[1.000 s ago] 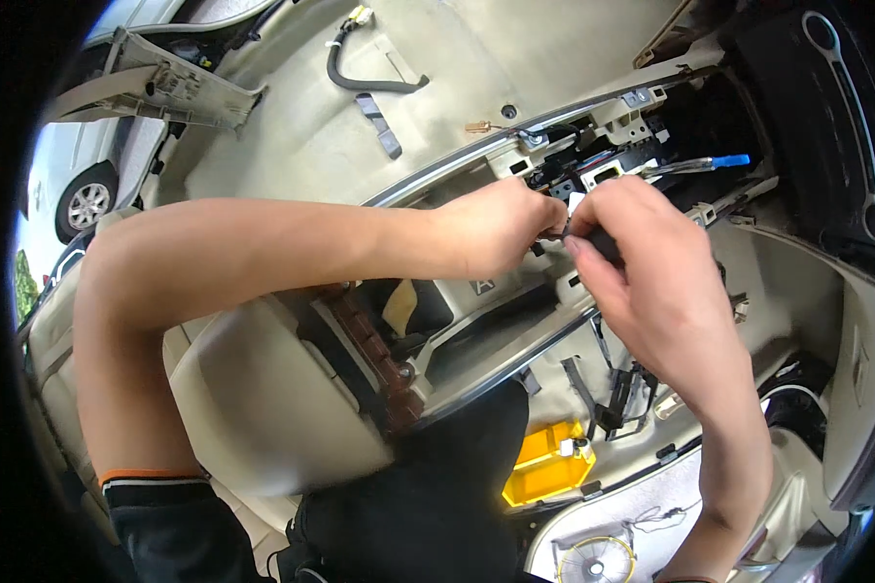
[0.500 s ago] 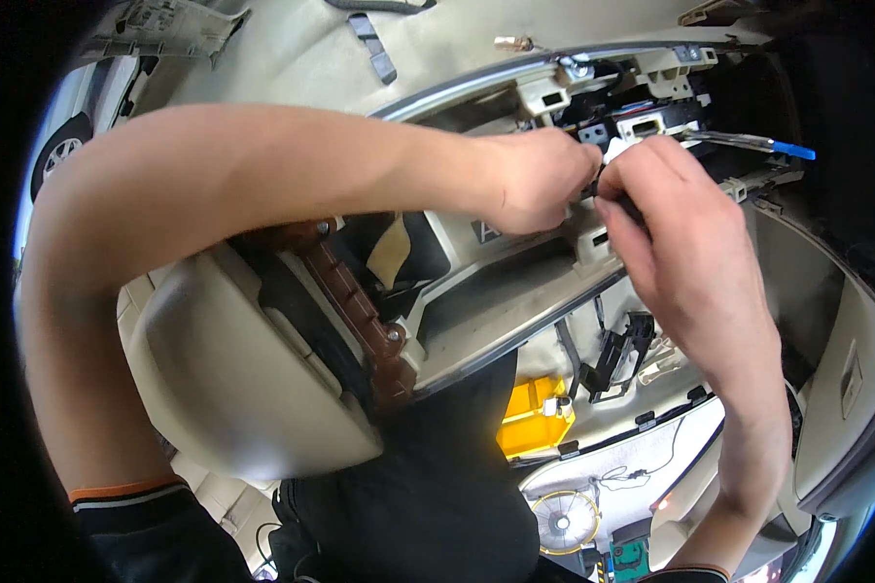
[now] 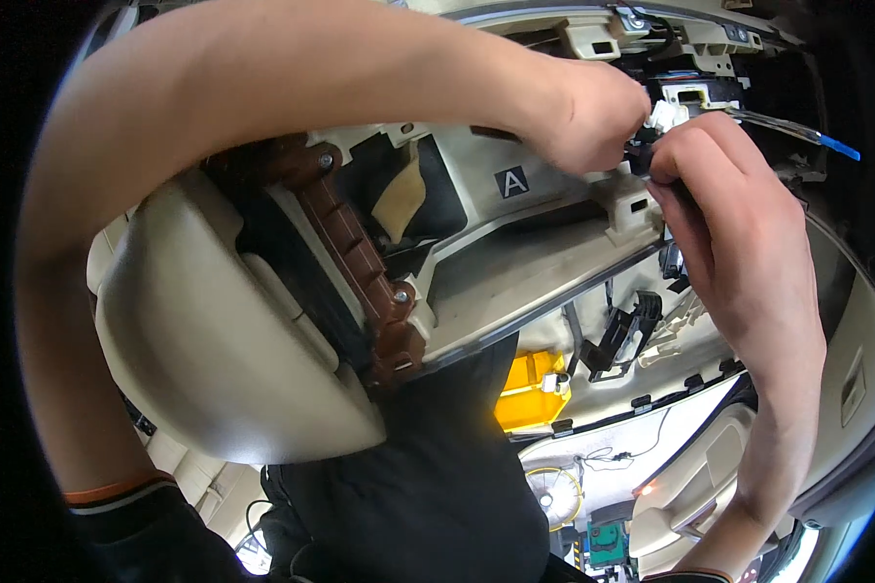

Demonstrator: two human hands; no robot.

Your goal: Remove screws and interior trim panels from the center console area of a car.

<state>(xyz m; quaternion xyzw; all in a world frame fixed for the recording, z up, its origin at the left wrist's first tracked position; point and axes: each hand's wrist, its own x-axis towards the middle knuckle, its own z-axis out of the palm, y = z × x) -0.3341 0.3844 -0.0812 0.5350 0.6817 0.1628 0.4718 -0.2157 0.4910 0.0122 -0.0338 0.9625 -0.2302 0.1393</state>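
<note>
And I'm in over the opened console point(image 3: 515, 277): my left hand point(image 3: 598, 115) has its grip curled narrow, contents hidden from me. My right hand point(image 3: 744, 209) pinches a small dark part point(image 3: 640, 157), right there between both hands, just below a white piece point(image 3: 667, 117).

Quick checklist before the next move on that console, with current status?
1. Both hands at the same spot: ok; left hand and right hand are close together over the console.
2. Grip on the small dark part between them: cannot tell; fingers hide it.
3. White piece fully visible: not ok; right hand partly covers it.
4. Blue-tipped rod free of right hand: cannot tell; its near end runs close to the knuckles.
5. Yellow tray away from both hands: ok.
</note>
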